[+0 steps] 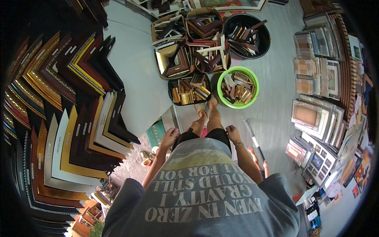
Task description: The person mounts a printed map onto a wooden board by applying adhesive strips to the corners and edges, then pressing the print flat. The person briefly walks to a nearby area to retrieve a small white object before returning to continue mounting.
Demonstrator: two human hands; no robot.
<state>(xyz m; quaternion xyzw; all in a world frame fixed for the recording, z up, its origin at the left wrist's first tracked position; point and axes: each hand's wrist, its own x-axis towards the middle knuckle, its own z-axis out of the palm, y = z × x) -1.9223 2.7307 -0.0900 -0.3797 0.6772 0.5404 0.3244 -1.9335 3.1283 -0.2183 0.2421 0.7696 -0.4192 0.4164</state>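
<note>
Smooth, glossy plast. grn tub (256,85)

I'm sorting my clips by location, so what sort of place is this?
Probably a picture-framing shop: corner moulding samples line the left side, moulding offcuts lie in a lime-green tub, and picture frames stand in rows on the right.

A lime-green tub (239,106) stands upright, holding jumbled frame pieces (239,87).

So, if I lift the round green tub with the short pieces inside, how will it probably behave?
The green tub would probably feel rather heavy, since short pieces fill much of it. It looks like plastic, so it may flex a little. The pieces lie loose and jumbled, so they would likely slide if it tilts.
</note>
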